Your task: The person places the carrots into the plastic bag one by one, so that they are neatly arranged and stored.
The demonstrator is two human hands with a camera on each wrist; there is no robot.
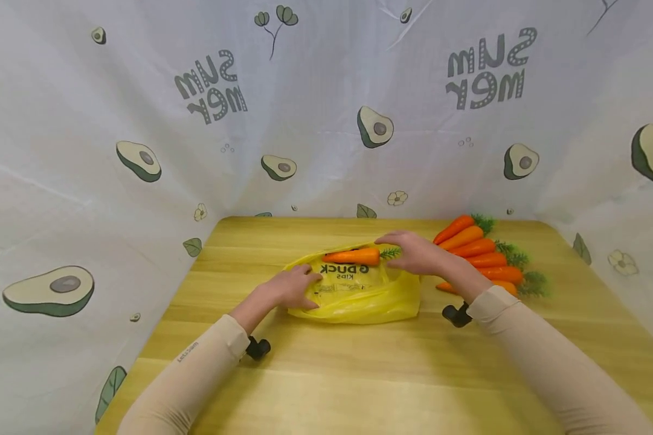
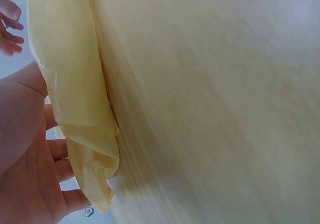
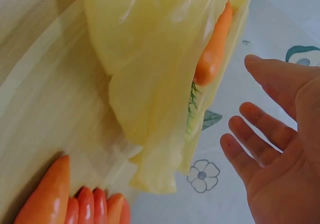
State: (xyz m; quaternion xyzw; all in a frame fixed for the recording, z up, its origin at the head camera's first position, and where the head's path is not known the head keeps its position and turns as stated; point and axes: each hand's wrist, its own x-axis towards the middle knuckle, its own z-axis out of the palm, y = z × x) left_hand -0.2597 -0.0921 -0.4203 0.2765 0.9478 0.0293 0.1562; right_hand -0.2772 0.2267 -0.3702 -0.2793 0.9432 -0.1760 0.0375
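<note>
Along the left edge of the wooden table (image 1: 326, 380), a pale cloth (image 1: 60, 199) printed with avocados hangs down; it runs on behind the far edge and round to the right. From the near side, left of middle, comes an arm in a cream sleeve (image 1: 196, 374), with a small black device (image 1: 258, 348) under the wrist. The left hand (image 1: 290, 287) is at the left end of a yellow plastic bag (image 1: 380, 307), fingers and thumb spread; in the left wrist view the fingers reach behind the film.

The bag lies midway between the table's left and right edges, closer to the far edge than to the near side, with dark print on it. One orange carrot (image 1: 356, 256) lies in the bag's opening along its far side, tip to the left, green top to the right; the right wrist view shows it between two layers of film.

Just beside that top is the right hand (image 1: 417, 254), its fingers spread and thumb apart, gripping nothing. Whether it touches the green top, I cannot tell. Further right, toward the table's far right corner, six more carrots (image 1: 474, 248) lie in a slanting row, green tops to the right, the nearest partly behind the right forearm.
</note>
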